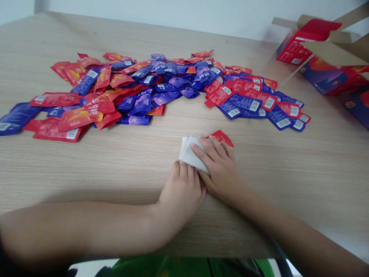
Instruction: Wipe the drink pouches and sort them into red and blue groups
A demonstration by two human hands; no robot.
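Evidently, the step in hand was close handwork on a folded white cloth point(188, 152), which lay on the near part of the wooden table point(109, 169), with a red sachet point(221, 137) showing just beyond the right hand point(225, 173). That hand was fairly wide, its fingers spread and laid over the cloth, while its thumb side met the left hand point(183, 188). The left hand was narrow, fingers curled at the cloth's near edge; whether it pinched the fabric could not be told, since the fingertips were hidden. Farther off, red and blue sachets lay heaped on the left point(141, 102) and overlapped in a looser spread on the right point(250, 96), with opened boxes point(331, 73) beyond them at the right. Any next move seemed to call for light, flat pressure from the right fingers and a steadying left, so that the layers kept together and the red sachet was not dragged along.
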